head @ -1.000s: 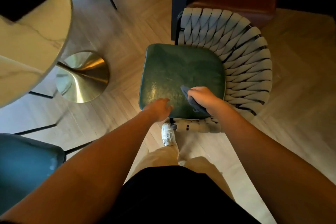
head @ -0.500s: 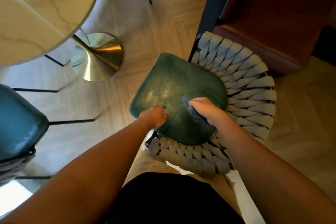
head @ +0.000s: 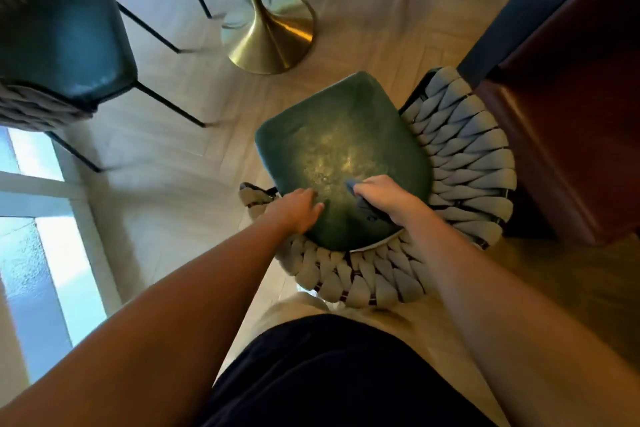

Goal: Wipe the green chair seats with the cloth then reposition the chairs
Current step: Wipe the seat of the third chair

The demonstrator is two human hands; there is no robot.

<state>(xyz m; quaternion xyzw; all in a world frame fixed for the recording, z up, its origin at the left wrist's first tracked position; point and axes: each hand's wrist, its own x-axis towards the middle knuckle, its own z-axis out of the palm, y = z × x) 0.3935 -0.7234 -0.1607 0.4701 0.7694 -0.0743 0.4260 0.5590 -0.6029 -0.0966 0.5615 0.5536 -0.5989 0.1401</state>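
Green seat (head: 343,156) newly swung leftward, glossy; right hand (head: 384,198) clutching cloth (head: 367,210), left hand (head: 298,210) flat.

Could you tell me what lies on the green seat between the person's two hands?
In the head view, only bare green seat separates the left hand from the right hand, whose grip holds the dark cloth. Nothing else sits in that gap.
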